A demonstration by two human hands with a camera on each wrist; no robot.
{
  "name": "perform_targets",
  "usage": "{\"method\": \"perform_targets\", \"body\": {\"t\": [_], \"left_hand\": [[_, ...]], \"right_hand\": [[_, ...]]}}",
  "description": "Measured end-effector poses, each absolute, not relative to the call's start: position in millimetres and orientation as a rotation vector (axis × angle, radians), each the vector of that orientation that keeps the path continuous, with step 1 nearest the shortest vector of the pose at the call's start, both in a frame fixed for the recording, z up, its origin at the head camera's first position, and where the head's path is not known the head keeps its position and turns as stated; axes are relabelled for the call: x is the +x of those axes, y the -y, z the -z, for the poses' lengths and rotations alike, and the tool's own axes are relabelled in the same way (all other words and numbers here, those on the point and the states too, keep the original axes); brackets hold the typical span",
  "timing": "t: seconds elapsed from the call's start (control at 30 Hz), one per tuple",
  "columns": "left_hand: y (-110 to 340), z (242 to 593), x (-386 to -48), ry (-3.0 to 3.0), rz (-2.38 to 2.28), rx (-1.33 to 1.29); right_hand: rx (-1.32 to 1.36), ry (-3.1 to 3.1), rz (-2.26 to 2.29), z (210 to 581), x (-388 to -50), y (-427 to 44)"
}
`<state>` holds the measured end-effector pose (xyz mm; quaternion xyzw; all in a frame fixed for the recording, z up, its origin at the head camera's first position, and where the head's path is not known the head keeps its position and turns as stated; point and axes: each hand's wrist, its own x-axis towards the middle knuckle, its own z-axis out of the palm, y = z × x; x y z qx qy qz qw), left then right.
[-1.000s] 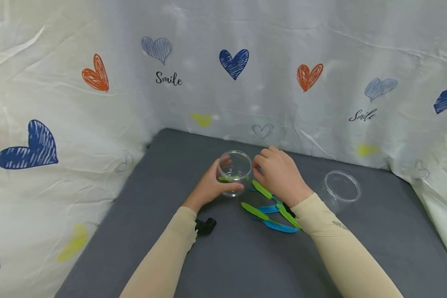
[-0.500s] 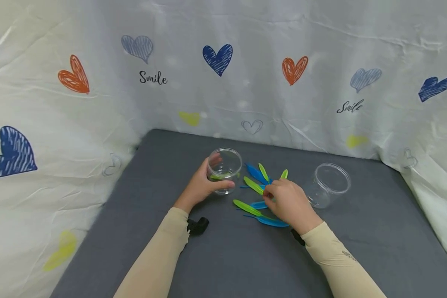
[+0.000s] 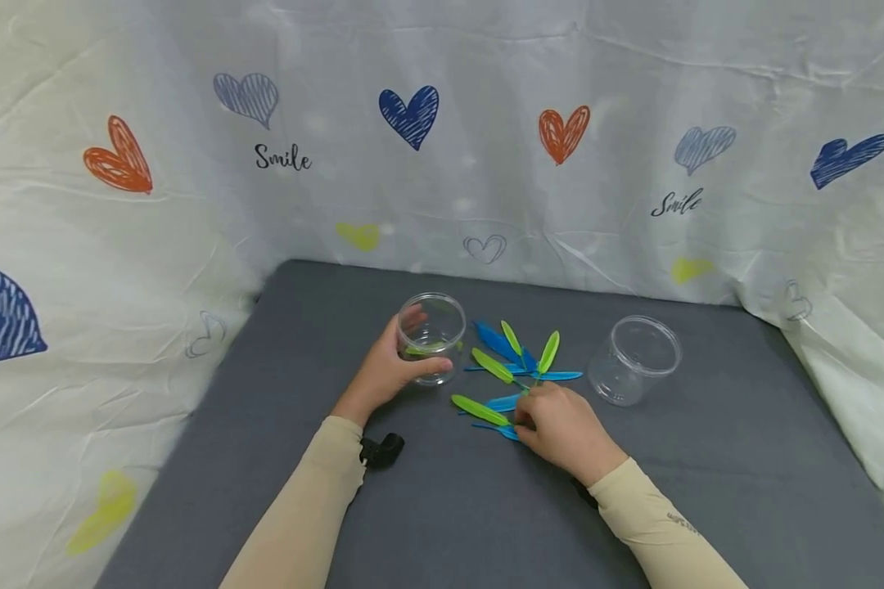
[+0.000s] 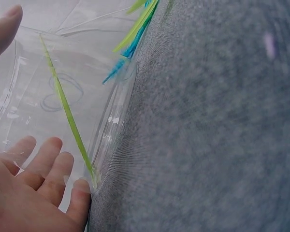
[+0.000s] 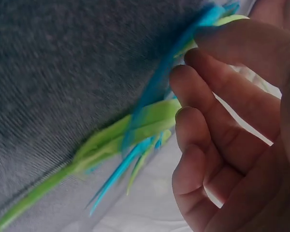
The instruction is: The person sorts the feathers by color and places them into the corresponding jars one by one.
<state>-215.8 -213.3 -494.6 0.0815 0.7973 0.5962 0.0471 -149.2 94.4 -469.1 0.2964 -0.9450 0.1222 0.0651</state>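
My left hand (image 3: 386, 368) grips a clear cup (image 3: 432, 315) around its side, thumb in front and fingers behind. In the left wrist view, one green feather (image 4: 67, 111) leans inside this cup. Several green and blue feathers lie right of the cup, among them a green one (image 3: 479, 409) near my right hand (image 3: 567, 429). In the right wrist view, the thumb and fingertips of my right hand (image 5: 232, 111) pinch a blurred blue feather (image 5: 157, 82), with a green feather (image 5: 130, 128) beyond it.
A second clear cup (image 3: 644, 348) stands right of the feathers on the grey cloth (image 3: 442, 523). White curtains (image 3: 486, 49) printed with hearts hang behind and at the left. Dark devices are strapped at both wrists.
My right hand has come down from the upper feathers toward the nearer ones, uncovering blue and green feathers. The left hand keeps its grip on the cup; the head view has shifted.
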Motion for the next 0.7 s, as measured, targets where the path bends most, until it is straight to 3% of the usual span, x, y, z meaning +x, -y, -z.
{"method": "perform_targets", "body": {"t": [0.7], "left_hand": [[215.7,492.8,-215.2,-2.442,-1.803,0.276]], "right_hand": [[0.886,2.829,-0.374,459.3,-152.1,-94.1]]}}
